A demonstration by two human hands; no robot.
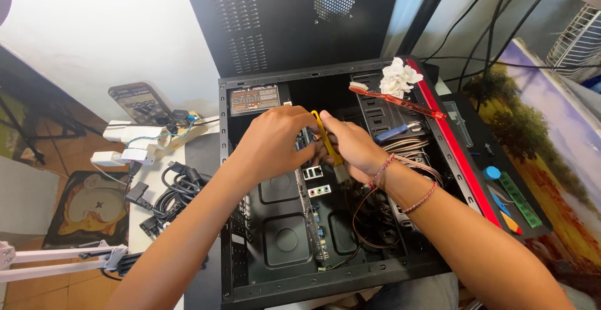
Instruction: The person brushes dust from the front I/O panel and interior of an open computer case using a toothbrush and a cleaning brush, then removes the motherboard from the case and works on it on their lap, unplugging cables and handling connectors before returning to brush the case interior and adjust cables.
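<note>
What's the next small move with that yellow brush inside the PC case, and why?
Probably a short stroke down along the circuit board. The right hand grips the yellow brush with its bristles pointing down near the ports, and the left hand rests on the board's upper end inside the case, steadying it.

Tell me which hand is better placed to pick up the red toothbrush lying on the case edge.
Probably the right hand: it is nearer the red toothbrush, though it has a grip on the yellow-handled brush. The left hand is farther away.
</note>
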